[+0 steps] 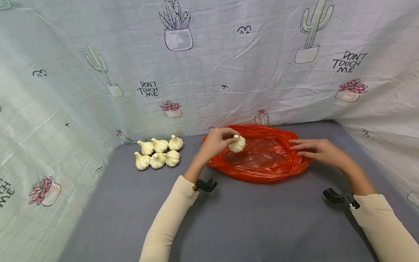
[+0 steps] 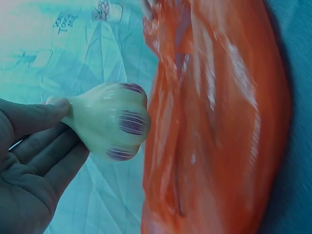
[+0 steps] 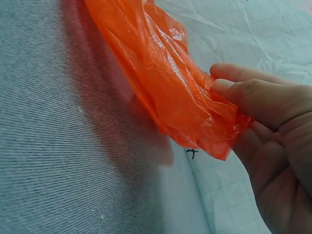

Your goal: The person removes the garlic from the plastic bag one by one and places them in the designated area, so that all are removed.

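My left hand (image 1: 226, 140) holds a white garlic bulb (image 1: 237, 144) by its stem end, just above the left part of an orange plastic bag (image 1: 262, 160) that lies on the grey table. In the left wrist view the garlic bulb (image 2: 109, 122) with purple streaks sits at the tips of the left hand (image 2: 34, 146), right next to the orange bag (image 2: 219, 122). My right hand (image 1: 307, 147) is at the bag's right edge. In the right wrist view the right hand (image 3: 234, 97) pinches the crumpled edge of the orange bag (image 3: 161, 78) between thumb and fingers, lifting it off the table.
Several more garlic bulbs (image 1: 158, 153) lie in a cluster at the back left of the grey table (image 1: 229, 218). A cloth printed with cacti (image 1: 209, 72) hangs along the back and both sides.
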Available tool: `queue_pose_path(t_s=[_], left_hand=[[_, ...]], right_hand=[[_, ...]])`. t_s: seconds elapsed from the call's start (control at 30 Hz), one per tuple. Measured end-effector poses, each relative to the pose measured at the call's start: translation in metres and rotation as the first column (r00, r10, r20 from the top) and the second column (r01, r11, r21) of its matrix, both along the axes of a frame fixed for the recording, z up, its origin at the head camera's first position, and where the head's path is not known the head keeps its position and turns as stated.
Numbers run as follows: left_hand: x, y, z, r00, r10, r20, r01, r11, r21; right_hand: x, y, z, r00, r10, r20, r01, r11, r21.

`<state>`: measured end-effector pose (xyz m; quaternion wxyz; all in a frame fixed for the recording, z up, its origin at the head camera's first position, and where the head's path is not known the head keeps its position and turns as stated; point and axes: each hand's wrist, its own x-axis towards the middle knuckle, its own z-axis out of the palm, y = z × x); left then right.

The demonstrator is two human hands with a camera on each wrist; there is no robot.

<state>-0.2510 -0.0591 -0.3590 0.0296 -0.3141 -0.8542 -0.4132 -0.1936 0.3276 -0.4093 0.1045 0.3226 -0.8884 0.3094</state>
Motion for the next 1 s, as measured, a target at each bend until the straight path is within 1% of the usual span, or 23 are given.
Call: queue_pose_path(t_s=[0.1,0.2,0.4,0.53,0.6,0.7,0.8,0.87,1.0], left_hand=[[0.0,-0.015,-0.002,0.999,0.034,0.004,-0.034,0.999,0.008],[0.004,-0.029,-0.004,0.998,0.063,0.001,-0.063,0.998,0.012],[0.017,-0.062,-0.006,0.994,0.11,0.005,-0.11,0.993,0.051],[0.025,-0.084,-0.005,0.991,0.134,0.0,-0.134,0.989,0.056],[0.03,-0.096,-0.005,0.988,0.152,0.0,-0.152,0.987,0.051],[0.035,-0.113,-0.004,0.984,0.18,0.014,-0.18,0.983,0.044],[0.041,-0.128,-0.002,0.978,0.202,0.047,-0.204,0.978,0.045],[0.044,-0.138,0.001,0.974,0.216,0.071,-0.22,0.974,0.053],[0.049,-0.155,0.006,0.966,0.24,0.091,-0.247,0.966,0.073]], right_hand=[[-0.002,-0.004,-0.002,0.999,0.007,-0.039,-0.007,1.0,0.006],[-0.001,-0.005,-0.003,0.997,0.01,-0.074,-0.009,1.0,0.012],[0.004,-0.005,-0.006,0.996,0.025,-0.089,-0.027,1.0,-0.013],[0.005,-0.005,-0.004,0.995,0.029,-0.091,-0.032,0.999,-0.032],[0.005,-0.005,-0.003,0.995,0.023,-0.094,-0.026,0.999,-0.024],[0.005,-0.005,-0.001,0.996,0.012,-0.089,-0.013,1.0,-0.006],[0.005,-0.004,0.0,0.996,0.002,-0.089,-0.001,1.0,0.015],[0.004,-0.003,0.001,0.997,0.0,-0.083,0.0,1.0,0.008],[0.003,-0.002,0.002,0.997,0.002,-0.071,-0.003,1.0,-0.014]])
